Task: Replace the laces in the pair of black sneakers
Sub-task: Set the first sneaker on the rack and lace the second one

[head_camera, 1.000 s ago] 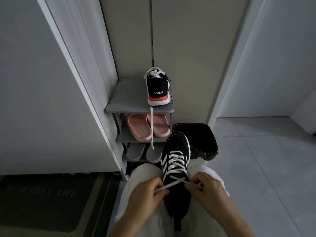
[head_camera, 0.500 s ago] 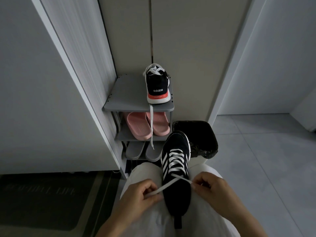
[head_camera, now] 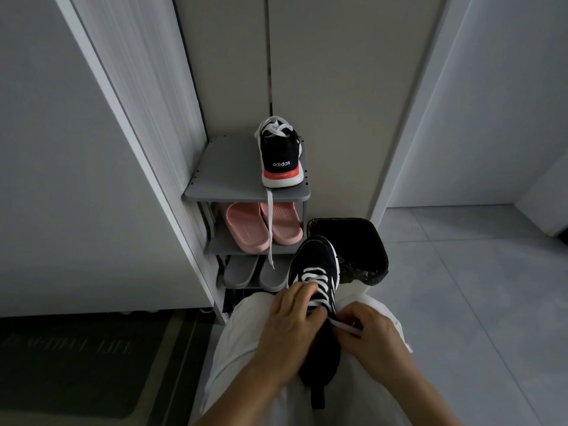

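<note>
Two black sneakers show, each with white lacing. One, the near sneaker point(head_camera: 316, 265), lies on the person's lap point(head_camera: 233, 348) across pale trousers, toe pointing away toward the shoe rack point(head_camera: 227, 179) and heel toward the body, its white lace point(head_camera: 316, 279) crossed through the front eyelets. The left hand point(head_camera: 289, 330) reaches over the shoe from its left side, fingers bent down onto the lacing at mid-shoe; the hand itself hides whether they pinch a strand, so that cannot be told. The right hand point(head_camera: 373, 336) sits just beside the shoe's right side, thumb and forefinger pinching a free end of the lace, which runs from the eyelets to the fingers. The far sneaker point(head_camera: 280, 158) stands at the right front corner of the rack's top shelf, heel toward the camera, a red band above its white sole. A loose lace end point(head_camera: 270, 229) hangs from it over the shelf's front edge, down past the pink slippers point(head_camera: 246, 229) on the middle shelf to the grey slippers point(head_camera: 241, 272) below. A bin point(head_camera: 362, 241) lined with a black bag stands just right of the rack, and a dark doormat point(head_camera: 76, 364) lies on the floor at lower left
</note>
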